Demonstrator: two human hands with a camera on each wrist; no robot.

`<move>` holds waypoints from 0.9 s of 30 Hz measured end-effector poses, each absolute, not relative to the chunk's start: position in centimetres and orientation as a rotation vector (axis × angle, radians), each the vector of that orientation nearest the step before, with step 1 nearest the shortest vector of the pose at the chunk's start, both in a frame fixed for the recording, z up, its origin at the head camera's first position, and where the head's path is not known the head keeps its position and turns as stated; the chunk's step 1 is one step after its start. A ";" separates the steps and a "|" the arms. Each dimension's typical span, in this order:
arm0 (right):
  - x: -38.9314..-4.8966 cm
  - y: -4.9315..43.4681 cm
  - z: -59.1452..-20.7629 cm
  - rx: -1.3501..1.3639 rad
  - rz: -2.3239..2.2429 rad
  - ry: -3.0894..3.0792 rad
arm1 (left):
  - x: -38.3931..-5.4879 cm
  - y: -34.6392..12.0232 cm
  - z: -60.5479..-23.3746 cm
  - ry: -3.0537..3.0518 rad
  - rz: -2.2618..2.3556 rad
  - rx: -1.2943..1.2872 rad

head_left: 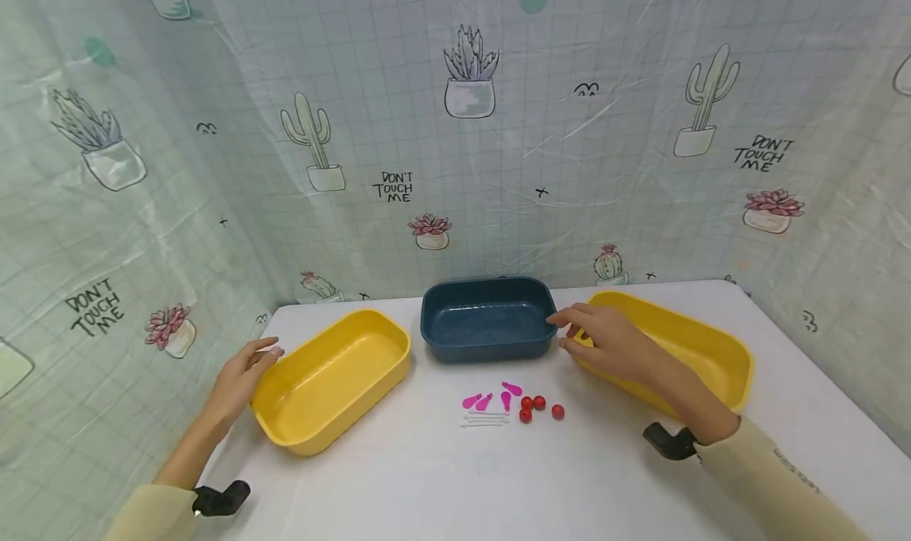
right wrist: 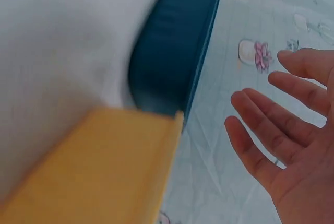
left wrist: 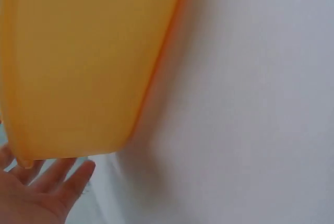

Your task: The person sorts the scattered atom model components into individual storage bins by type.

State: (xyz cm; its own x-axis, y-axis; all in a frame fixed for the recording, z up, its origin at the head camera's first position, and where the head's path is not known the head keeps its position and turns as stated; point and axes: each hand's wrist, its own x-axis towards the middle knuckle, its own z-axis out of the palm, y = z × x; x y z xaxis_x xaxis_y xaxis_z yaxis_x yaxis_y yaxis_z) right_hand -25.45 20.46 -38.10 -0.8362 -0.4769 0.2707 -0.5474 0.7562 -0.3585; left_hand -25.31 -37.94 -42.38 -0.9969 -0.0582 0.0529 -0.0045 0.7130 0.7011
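On the left of the white table, my left hand (head_left: 240,376) is at the outer side of a yellow tray (head_left: 329,379), its fingers loosely extended and right by the rim. In the left wrist view the same hand (left wrist: 44,190) shows below the tray's end wall (left wrist: 88,78), holding nothing. My right hand (head_left: 601,342) is over the near-left end of a second yellow tray (head_left: 701,355), close to the right end of a dark blue tray (head_left: 491,326). Its fingers are spread and relaxed with nothing between them, as the right wrist view shows of the hand (right wrist: 292,135).
In front of the blue tray lie several small pink bulb-shaped pieces (head_left: 483,402), several thin white sticks (head_left: 486,420) and several red balls (head_left: 538,402). A patterned curtain (head_left: 498,169) hangs behind and beside the table (head_left: 455,486).
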 end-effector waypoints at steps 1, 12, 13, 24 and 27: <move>-25.4 20.0 -38.3 0.828 0.676 -2.794 | -25.3 -38.0 -42.8 -2.836 -1.219 0.072; -25.0 16.9 -41.0 0.982 0.810 -2.789 | -25.1 -38.1 -44.8 -2.761 -1.518 0.059; -25.0 16.8 -41.2 0.985 0.813 -2.789 | -25.1 -38.1 -44.8 -2.750 -1.539 0.056; -24.9 14.8 -41.7 1.088 0.783 -2.909 | -25.5 -38.4 -45.1 -2.637 -1.765 0.050; -25.0 14.3 -41.8 1.150 0.839 -2.901 | -25.9 -38.3 -45.2 -2.580 -1.860 0.041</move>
State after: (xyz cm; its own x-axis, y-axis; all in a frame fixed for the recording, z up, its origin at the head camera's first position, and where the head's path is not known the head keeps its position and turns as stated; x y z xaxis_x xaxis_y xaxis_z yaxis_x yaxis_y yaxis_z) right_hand -25.03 14.28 -41.81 -0.7431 -0.6612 0.1034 -0.6143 0.6125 -0.4975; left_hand -25.94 -38.29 -45.18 -0.9989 0.0020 -0.0470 -0.0440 0.3164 0.9476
